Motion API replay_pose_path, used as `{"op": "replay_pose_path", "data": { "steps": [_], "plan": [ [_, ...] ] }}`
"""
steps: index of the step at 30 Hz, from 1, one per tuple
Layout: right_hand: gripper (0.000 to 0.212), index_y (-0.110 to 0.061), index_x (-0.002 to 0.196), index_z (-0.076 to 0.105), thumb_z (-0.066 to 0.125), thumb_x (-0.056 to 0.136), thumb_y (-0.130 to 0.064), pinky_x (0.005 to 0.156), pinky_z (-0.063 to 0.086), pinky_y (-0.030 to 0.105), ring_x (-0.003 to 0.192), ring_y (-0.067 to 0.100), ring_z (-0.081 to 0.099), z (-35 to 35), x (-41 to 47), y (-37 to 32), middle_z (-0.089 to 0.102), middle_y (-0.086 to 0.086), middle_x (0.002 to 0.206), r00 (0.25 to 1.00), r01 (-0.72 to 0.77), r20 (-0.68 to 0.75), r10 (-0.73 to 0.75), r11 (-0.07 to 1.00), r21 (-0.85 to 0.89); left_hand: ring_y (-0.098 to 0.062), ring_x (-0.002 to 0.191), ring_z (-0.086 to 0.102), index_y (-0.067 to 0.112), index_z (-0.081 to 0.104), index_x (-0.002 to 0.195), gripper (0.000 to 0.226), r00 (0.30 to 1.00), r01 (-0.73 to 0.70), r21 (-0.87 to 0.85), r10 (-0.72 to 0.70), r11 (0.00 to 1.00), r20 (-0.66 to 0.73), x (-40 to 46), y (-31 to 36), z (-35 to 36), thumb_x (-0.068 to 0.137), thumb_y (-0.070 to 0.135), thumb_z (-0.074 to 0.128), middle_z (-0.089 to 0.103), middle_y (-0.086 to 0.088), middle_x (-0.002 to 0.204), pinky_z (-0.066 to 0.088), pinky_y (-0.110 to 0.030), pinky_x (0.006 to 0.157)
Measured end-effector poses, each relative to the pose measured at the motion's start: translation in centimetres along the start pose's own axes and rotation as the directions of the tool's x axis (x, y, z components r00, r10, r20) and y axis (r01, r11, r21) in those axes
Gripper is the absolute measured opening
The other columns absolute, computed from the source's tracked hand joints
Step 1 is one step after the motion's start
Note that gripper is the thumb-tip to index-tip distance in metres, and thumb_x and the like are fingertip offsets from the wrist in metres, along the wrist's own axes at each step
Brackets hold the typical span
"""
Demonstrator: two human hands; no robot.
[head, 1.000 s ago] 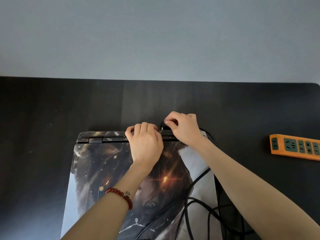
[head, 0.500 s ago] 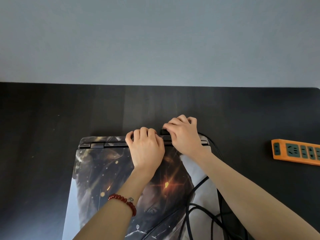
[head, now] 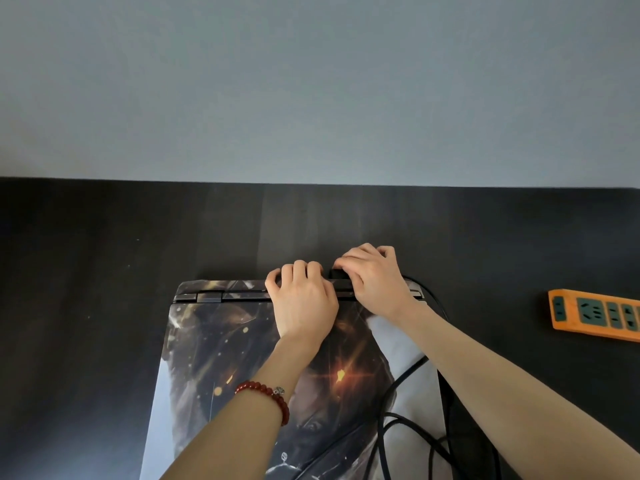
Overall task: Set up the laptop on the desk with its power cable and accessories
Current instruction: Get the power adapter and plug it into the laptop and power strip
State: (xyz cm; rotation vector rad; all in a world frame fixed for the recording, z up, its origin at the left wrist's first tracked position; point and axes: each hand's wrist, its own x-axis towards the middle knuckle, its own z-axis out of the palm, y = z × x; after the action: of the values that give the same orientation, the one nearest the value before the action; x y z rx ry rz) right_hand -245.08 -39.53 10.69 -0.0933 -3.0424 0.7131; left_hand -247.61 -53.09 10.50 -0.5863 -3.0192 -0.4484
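A closed laptop (head: 221,355) with a dark illustrated skin lies on the black desk (head: 86,271), hinge edge facing away from me. My left hand (head: 304,299) rests on the lid, fingers curled over the rear edge. My right hand (head: 374,278) pinches a black power plug (head: 337,273) at the laptop's rear edge; the port itself is hidden. The black power cable (head: 398,382) runs from behind my right hand, loops over the lid's right side and trails off the bottom of the view.
An orange power strip (head: 595,315) with green sockets lies on the desk at the far right, cut off by the frame. A grey wall (head: 311,91) stands directly behind the desk's far edge.
My right hand has shifted slightly down onto the plug against the rear edge. The left hand keeps its place on the lid. The view has tilted up a little.
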Motion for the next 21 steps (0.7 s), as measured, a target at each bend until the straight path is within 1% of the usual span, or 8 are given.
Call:
{"op": "replay_pose_path", "data": {
  "steps": [4, 8, 12, 13, 15, 17, 18, 21],
  "plan": [
    [0.026, -0.019, 0.102, 0.066, 0.044, 0.092, -0.009, 0.085, 0.028, 0.036, 0.102, 0.019, 0.054, -0.5, -0.6, -0.6, 0.068, -0.005, 0.103, 0.998, -0.069, 0.009, 0.069, 0.998, 0.015, -0.032, 0.082, 0.059, 0.005, 0.064, 0.085, 0.01, 1.0, 0.003, -0.137, -0.001, 0.991, 0.012, -0.2, -0.1, -0.6, 0.08, 0.006, 0.056, 0.065, -0.011, 0.084, 0.042, -0.045, 0.085],
    [0.033, -0.013, 0.12, 0.059, 0.047, 0.09, -0.005, 0.096, 0.031, 0.039, 0.116, 0.021, 0.052, -2.4, -4.4, -2.4, 0.064, 0.002, 0.117, 0.984, -0.147, -0.083, 0.157, 0.983, 0.112, -0.035, 0.105, 0.054, -0.001, 0.063, 0.103, 0.022, 0.999, -0.027, -0.332, 0.041, 0.943, 0.036, -2.3, -1.0, -2.5, 0.082, 0.002, 0.057, 0.06, -0.018, 0.108, 0.039, -0.046, 0.098],
    [0.031, -0.005, 0.114, 0.062, 0.048, 0.087, 0.002, 0.095, 0.043, 0.049, 0.11, 0.029, 0.056, -5.3, -10.2, -4.9, 0.064, 0.011, 0.115, 0.951, -0.191, -0.189, 0.247, 0.943, 0.273, -0.033, 0.118, 0.045, 0.002, 0.059, 0.111, 0.029, 0.995, -0.005, -0.422, 0.047, 0.907, 0.09, -8.1, -2.3, -5.2, 0.083, 0.006, 0.058, 0.054, -0.016, 0.12, 0.039, -0.047, 0.1],
    [0.029, -0.004, 0.112, 0.063, 0.048, 0.088, 0.003, 0.094, 0.045, 0.047, 0.108, 0.028, 0.057, -5.8, -11.8, -5.6, 0.064, 0.012, 0.114, 0.943, -0.192, -0.205, 0.264, 0.93, 0.315, -0.032, 0.117, 0.045, 0.004, 0.059, 0.112, 0.029, 0.993, 0.013, -0.435, 0.041, 0.901, 0.115, -9.8, -2.7, -5.8, 0.083, 0.007, 0.059, 0.053, -0.016, 0.12, 0.04, -0.048, 0.098],
    [0.027, -0.003, 0.112, 0.062, 0.047, 0.089, 0.001, 0.094, 0.045, 0.035, 0.106, 0.023, 0.057, -6.6, -15.4, -7.1, 0.063, 0.01, 0.113, 0.938, -0.172, -0.222, 0.265, 0.915, 0.365, -0.034, 0.112, 0.047, 0.004, 0.06, 0.11, 0.028, 0.988, 0.039, -0.424, 0.028, 0.905, 0.149, -13.4, -3.5, -6.7, 0.083, 0.008, 0.061, 0.056, -0.016, 0.117, 0.042, -0.05, 0.094],
    [0.027, -0.002, 0.111, 0.062, 0.045, 0.089, -0.005, 0.094, 0.04, 0.02, 0.103, 0.015, 0.055, -6.9, -19.6, -9.0, 0.061, 0.004, 0.109, 0.937, -0.127, -0.269, 0.224, 0.933, 0.336, -0.036, 0.105, 0.05, 0.005, 0.061, 0.109, 0.028, 0.983, 0.056, -0.405, 0.02, 0.912, 0.18, -17.4, -4.5, -7.8, 0.082, 0.009, 0.063, 0.058, -0.016, 0.112, 0.044, -0.049, 0.09],
    [0.029, -0.002, 0.11, 0.062, 0.044, 0.089, -0.009, 0.093, 0.038, 0.018, 0.102, 0.014, 0.053, -6.8, -21.5, -9.6, 0.059, 0.001, 0.108, 0.934, -0.106, -0.298, 0.198, 0.949, 0.297, -0.035, 0.103, 0.051, 0.005, 0.061, 0.109, 0.028, 0.981, 0.063, -0.404, 0.018, 0.912, 0.193, -19.1, -5.0, -8.1, 0.081, 0.009, 0.064, 0.058, -0.016, 0.11, 0.044, -0.048, 0.089],
    [0.029, -0.005, 0.108, 0.063, 0.044, 0.088, -0.012, 0.092, 0.039, 0.03, 0.101, 0.016, 0.053, -5.6, -27.1, -11.1, 0.062, 0.005, 0.104, 0.942, -0.071, -0.316, 0.111, 0.988, 0.137, -0.033, 0.105, 0.051, 0.006, 0.059, 0.112, 0.03, 0.964, 0.112, -0.383, -0.008, 0.917, 0.264, -23.5, -6.6, -8.7, 0.082, 0.011, 0.064, 0.058, -0.014, 0.11, 0.043, -0.046, 0.091]
  ]
}}
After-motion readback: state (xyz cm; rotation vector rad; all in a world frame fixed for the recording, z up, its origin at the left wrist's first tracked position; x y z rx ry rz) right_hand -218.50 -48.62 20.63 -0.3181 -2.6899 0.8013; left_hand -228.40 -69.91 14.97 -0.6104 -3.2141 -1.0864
